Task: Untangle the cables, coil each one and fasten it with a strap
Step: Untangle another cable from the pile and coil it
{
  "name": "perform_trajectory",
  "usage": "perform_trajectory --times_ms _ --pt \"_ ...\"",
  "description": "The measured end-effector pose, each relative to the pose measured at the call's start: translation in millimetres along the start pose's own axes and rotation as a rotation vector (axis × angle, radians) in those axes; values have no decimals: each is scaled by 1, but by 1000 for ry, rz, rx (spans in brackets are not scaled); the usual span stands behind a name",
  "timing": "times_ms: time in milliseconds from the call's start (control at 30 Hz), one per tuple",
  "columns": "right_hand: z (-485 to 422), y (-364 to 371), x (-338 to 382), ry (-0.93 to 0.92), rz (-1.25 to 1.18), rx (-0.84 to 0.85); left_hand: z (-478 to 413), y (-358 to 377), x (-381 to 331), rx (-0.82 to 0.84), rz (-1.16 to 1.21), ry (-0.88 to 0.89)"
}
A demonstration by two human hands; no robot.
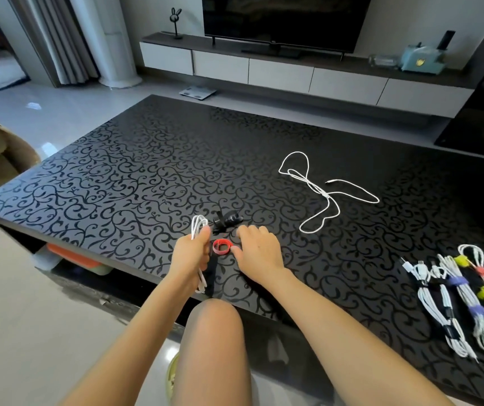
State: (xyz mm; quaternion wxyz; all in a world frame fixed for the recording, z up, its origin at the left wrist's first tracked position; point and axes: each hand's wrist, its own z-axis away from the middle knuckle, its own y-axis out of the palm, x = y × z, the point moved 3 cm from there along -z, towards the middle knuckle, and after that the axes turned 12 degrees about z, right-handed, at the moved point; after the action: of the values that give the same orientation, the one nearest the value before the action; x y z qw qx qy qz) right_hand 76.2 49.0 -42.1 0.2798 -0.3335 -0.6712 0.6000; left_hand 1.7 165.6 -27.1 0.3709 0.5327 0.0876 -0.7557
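The bench (pixel 147 159) is black with a curling leaf pattern. In what follows, 12 o'clock is the direction away from the person.

Near the front edge of the bench, the left hand (pixel 191 253) grips a coiled white cable (pixel 199 230). Its fingers and thumb are curled around the middle of the coil. The coil is long and narrow, and its long axis runs from about 12 o'clock to 6 o'clock. The upper loops stand out above the thumb and point to 12 o'clock. The lower loops hang below the wrist, over the bench edge.

Just at 3 o'clock from this hand, a red strap (pixel 222 247) rolled into a small ring lies flat on the bench. At 12 o'clock from the ring lies a small pile of black straps (pixel 226 220).

The right hand (pixel 260 250) is palm down over the bench, with its fingers spread and relaxed, and it holds nothing. Its thumb tip is just beside the right side of the red ring; I cannot tell if it touches. Its fingertips point to about 11 o'clock, near the black pile.

Further to 2 o'clock from the right hand, well apart from it, a loose white cable (pixel 320 191) lies spread out in open loops. One loop reaches to 12 o'clock, one to 3 o'clock and one to 6 o'clock.

At the far right, near the front edge, several fastened cables (pixel 463 297) lie side by side. Their long axes run from about 11 o'clock to 5 o'clock, and they carry purple, yellow, red and black straps.
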Motion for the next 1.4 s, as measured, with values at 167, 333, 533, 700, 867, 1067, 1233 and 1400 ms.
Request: perform_trajectory --times_ms 167,333,533,700,867,1067,1233,1400 --pt "-9 6 22 -82 62 124 1 -6 0 -30 -65 16" --pt "8 -12 19 74 -255 115 6 -2 2 41 -265 36" --pt "62 -54 -21 151 -621 14 46 40 -3 341 -269 -32" --pt "127 -111 -64 193 -878 -200 89 81 -9 686 -233 -156" --pt "182 -158 -97 193 -1303 -233 136 113 -4 1037 -117 -431" --pt "208 -172 -126 211 -1529 -299 178 137 -1 1350 -47 -556" --pt "227 -194 -128 267 -1241 -581 208 154 3 1256 -3 -454" --pt "237 -203 -115 500 -1271 -860 231 167 7 1092 -220 42"
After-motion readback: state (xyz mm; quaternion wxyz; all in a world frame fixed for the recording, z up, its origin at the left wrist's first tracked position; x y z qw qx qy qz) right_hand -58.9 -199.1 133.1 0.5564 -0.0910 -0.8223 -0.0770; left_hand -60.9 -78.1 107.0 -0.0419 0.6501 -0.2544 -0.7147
